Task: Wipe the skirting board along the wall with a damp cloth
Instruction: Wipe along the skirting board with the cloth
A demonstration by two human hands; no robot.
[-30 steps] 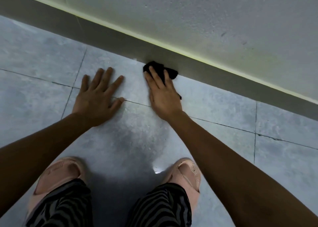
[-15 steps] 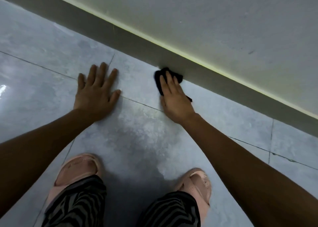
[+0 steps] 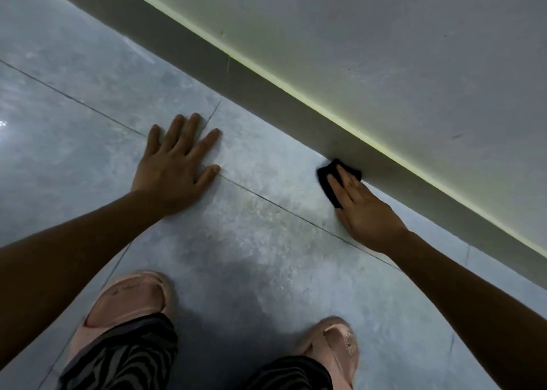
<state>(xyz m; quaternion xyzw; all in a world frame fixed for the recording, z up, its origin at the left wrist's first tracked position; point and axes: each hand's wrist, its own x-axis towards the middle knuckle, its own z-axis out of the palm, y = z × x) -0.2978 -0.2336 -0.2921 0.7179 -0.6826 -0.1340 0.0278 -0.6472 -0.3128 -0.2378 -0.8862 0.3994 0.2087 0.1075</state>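
A grey skirting board (image 3: 236, 73) runs diagonally from upper left to lower right under a pale wall, with a yellowish line along its top. A small black cloth (image 3: 330, 182) lies where the floor meets the board. My right hand (image 3: 364, 212) presses the cloth against the board's foot with straight fingers; most of the cloth is hidden under them. My left hand (image 3: 174, 167) lies flat on the floor tiles, fingers spread, well to the left of the cloth and apart from the board.
Grey floor tiles (image 3: 88, 99) with dark grout lines fill the foreground. My two feet in pink slippers (image 3: 133, 301) (image 3: 334, 348) and striped trouser legs stand at the bottom. The pale wall (image 3: 384, 49) rises behind the board.
My right hand has slid the cloth to the right along the board, away from my left hand. The left hand has stayed planted on the floor. The view has shifted.
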